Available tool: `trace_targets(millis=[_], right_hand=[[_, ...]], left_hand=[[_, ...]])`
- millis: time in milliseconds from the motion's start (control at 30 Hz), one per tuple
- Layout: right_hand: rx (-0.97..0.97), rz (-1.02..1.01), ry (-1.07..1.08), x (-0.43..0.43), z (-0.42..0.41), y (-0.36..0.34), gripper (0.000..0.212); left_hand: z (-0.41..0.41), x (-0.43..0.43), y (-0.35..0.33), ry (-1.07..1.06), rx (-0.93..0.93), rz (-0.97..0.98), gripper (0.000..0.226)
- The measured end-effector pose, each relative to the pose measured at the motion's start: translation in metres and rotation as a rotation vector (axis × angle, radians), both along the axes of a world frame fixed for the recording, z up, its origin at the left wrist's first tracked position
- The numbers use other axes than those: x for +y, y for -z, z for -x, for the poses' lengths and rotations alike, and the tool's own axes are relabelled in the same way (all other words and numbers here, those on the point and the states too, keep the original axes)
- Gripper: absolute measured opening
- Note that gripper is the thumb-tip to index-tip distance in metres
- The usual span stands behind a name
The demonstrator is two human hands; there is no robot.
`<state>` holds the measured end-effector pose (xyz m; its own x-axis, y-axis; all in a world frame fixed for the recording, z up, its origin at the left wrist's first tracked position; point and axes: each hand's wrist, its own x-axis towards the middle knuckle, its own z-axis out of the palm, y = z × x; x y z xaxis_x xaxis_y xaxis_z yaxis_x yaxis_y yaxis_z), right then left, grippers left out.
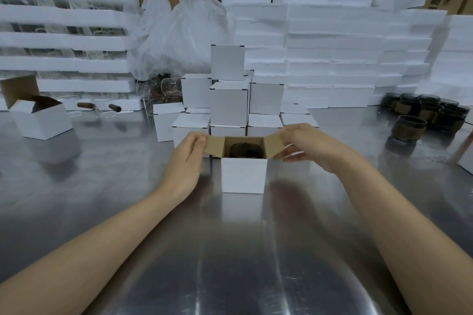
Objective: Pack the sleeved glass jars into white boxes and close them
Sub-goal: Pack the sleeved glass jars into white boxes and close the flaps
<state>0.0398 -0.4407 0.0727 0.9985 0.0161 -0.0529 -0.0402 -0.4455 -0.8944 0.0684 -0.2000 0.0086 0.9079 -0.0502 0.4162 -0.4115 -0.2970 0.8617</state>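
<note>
A white box sat open on the metal table w/ a dark jar inside. Left hand, fingers straight, pushed the left flap. Right hand pinched the right flap. More jars stood far right.

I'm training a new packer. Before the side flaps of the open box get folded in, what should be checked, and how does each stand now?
1. Jar inside the box: ok.
2. Jar below the box rim: cannot tell.
3. Left hand on the left flap: ok.
4. Right hand pinching the right flap: ok.
5. Box standing flat on the table: ok.
6. Top lid in view, ready to close: cannot tell.
</note>
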Motion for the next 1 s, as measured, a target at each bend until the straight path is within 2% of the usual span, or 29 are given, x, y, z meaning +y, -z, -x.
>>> trace_targets(millis=[133, 267, 367, 467, 600, 700, 767, 900, 1000], right_hand=[[-0.016, -0.047, -0.064, 0.007, -0.001, 0.005, 0.039], [-0.071, 0.075, -0.094, 0.020, -0.004, 0.019, 0.037], [-0.029, 0.014, -0.116, 0.027, -0.006, 0.025, 0.031], [-0.042, 0.039, -0.138, 0.027, -0.006, 0.024, 0.034], [0.013, 0.167, -0.243, 0.023, 0.002, 0.015, 0.037], [0.033, 0.196, -0.288, 0.021, 0.007, 0.009, 0.043], [0.033, 0.208, -0.316, 0.019, 0.010, 0.007, 0.043], [0.065, 0.186, -0.413, 0.011, 0.011, 0.002, 0.040], [0.063, 0.159, -0.455, 0.005, 0.008, 0.001, 0.038]], left_hand=[[0.008, -0.004, 0.001, 0.149, 0.044, 0.062, 0.049], [0.012, -0.008, 0.000, 0.234, 0.106, -0.045, 0.065], [0.009, -0.011, -0.002, 0.327, 0.270, -0.009, 0.087], [0.010, -0.011, -0.002, 0.409, 0.277, -0.075, 0.101], [0.015, -0.012, -0.005, 0.433, 0.230, -0.162, 0.102], [0.018, -0.013, -0.010, 0.429, 0.289, -0.058, 0.079], [0.019, -0.014, -0.012, 0.434, 0.347, 0.007, 0.071], [0.019, -0.012, -0.011, 0.494, 0.398, 0.071, 0.075], [0.018, -0.009, -0.010, 0.493, 0.336, 0.066, 0.080]])
